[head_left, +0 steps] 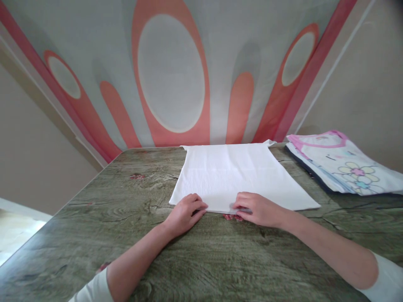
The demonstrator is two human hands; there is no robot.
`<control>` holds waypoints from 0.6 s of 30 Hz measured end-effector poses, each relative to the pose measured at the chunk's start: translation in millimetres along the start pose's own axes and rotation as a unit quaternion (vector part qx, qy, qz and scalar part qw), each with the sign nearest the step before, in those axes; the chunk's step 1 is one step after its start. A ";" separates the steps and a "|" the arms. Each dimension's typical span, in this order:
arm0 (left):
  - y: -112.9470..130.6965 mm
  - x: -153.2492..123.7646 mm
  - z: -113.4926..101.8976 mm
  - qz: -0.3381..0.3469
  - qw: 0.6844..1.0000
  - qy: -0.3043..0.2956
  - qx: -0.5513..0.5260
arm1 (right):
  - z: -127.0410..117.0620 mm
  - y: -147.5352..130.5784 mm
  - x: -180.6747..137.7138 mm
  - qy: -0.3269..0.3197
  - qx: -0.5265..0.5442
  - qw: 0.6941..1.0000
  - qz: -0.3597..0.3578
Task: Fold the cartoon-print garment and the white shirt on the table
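Observation:
A plain white shirt (233,174) lies spread out flat, its wide hem towards me and its far end at the table's back edge, with small bits of fabric sticking out at both far corners. My left hand (185,214) is closed on the near hem, left of its middle, thumb below and fingers on top. Further right along the same hem, my right hand (256,209) pinches the fabric between thumb and curled fingers. The cloth between the two hands lies almost straight.
The wood-patterned table (94,230) runs up to a wall covering (217,100) with orange and white shapes. At the right back rests a stack of folded clothes (355,167), with a pink-collared, flower-printed shirt on top and dark fabric beneath.

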State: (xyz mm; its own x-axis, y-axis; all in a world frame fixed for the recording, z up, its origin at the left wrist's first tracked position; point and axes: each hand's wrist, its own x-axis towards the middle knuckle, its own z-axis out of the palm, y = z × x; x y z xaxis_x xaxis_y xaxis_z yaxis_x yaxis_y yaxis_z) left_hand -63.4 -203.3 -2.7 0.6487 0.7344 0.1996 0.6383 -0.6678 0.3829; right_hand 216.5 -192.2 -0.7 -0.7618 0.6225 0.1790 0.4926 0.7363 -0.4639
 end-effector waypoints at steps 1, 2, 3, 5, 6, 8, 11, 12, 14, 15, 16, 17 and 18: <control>0.2 0.2 -0.1 0.007 1.000 -0.002 0.016 | 2.0 0.3 1.1 0.004 0.001 1.000 0.002; 0.2 0.4 -0.1 0.015 0.999 -0.004 0.035 | 3.8 0.9 1.4 0.009 0.001 1.000 0.003; 0.1 0.5 0.0 0.023 0.998 -0.006 0.057 | 5.4 1.8 1.0 0.015 0.000 1.000 0.002; -0.6 0.8 0.4 0.039 0.994 -0.009 0.103 | 8.6 4.1 -0.5 0.027 -0.004 1.000 -0.011; -1.1 0.9 0.6 0.048 0.991 -0.011 0.125 | 10.2 5.3 -1.2 0.033 -0.008 0.999 -0.018; -2.0 0.9 0.6 0.067 0.984 -0.013 0.163 | 13.3 7.6 -2.2 0.044 -0.022 0.998 -0.032; -2.3 0.7 -0.4 0.095 0.976 -0.014 0.196 | 17.0 10.3 -2.9 0.055 -0.055 0.996 -0.052; -2.2 0.5 -0.8 0.102 0.974 -0.014 0.201 | 18.0 11.1 -3.1 0.057 -0.065 0.994 -0.060; -2.2 0.2 -1.2 0.111 0.973 -0.012 0.204 | 19.5 12.2 -3.4 0.053 -0.077 0.993 -0.077; -2.5 0.0 -1.1 0.114 0.972 -0.011 0.205 | 20.0 12.4 -3.5 0.050 -0.078 0.992 -0.084; -2.8 -0.2 -0.9 0.118 0.972 -0.011 0.204 | 20.2 12.4 -3.6 0.046 -0.074 0.992 -0.089; -3.3 -0.3 -0.5 0.120 0.972 -0.010 0.201 | 20.2 11.9 -3.7 0.045 -0.067 0.993 -0.090; -3.7 -0.4 -0.2 0.120 0.973 -0.010 0.196 | 19.8 11.1 -3.9 0.044 -0.055 0.993 -0.090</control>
State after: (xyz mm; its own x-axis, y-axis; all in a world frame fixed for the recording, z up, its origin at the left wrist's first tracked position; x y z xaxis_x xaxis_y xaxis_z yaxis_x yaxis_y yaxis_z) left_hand -66.1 -201.1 -4.0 0.8034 0.5524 0.2224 0.5747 -0.8170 -0.0468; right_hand 216.6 -191.7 -23.7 -0.8043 0.4958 0.3276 0.3987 0.8590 -0.3213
